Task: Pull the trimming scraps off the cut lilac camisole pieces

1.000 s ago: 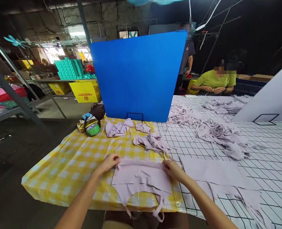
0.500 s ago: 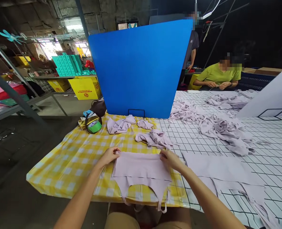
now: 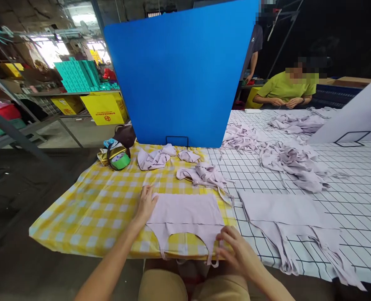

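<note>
Along the near edge of the glossy yellow-checked cloth, the lilac garment lies flat, its creases of a second ago smoothed out. The right hand has left the far corner and come down beside a thin strap, fingers loosely parted; contact is unclear. Well apart from it, the left hand stays at the far-left corner; whether it pinches, I cannot tell. Beyond lie soft, crumpled lilac pieces, then a smooth, flat blue panel.
</note>
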Motion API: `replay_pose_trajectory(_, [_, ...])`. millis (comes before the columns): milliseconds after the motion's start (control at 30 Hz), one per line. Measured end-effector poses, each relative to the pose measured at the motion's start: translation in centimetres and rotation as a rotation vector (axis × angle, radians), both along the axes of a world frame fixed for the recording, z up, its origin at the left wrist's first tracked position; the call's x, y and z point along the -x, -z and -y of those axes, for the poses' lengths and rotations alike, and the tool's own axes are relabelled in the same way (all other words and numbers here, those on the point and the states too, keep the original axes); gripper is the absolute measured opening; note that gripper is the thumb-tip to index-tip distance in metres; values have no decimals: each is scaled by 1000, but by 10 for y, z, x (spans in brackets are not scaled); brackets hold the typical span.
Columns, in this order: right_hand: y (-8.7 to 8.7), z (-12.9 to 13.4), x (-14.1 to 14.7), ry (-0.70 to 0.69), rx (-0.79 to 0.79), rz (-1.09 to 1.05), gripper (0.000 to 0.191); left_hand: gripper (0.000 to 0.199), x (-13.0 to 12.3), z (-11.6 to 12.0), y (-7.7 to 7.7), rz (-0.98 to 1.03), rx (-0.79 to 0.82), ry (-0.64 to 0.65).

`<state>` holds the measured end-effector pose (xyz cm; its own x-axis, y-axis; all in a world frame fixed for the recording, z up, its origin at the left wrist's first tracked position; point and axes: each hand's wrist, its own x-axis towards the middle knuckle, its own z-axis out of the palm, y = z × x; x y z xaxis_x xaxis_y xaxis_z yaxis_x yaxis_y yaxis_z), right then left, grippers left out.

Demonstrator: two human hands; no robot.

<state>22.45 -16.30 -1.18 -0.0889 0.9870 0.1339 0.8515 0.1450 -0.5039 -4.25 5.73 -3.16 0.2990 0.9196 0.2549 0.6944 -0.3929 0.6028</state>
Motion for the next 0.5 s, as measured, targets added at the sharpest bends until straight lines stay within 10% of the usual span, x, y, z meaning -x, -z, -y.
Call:
replay_pose_trajectory(300, [15, 36, 22, -27, -148, 312, 15, 57, -94, 70, -13, -386, 99, 767])
replay_pose_trajectory(500, [46, 107, 43, 5, -9, 168, 17, 61, -96, 76, -6, -488, 94, 812])
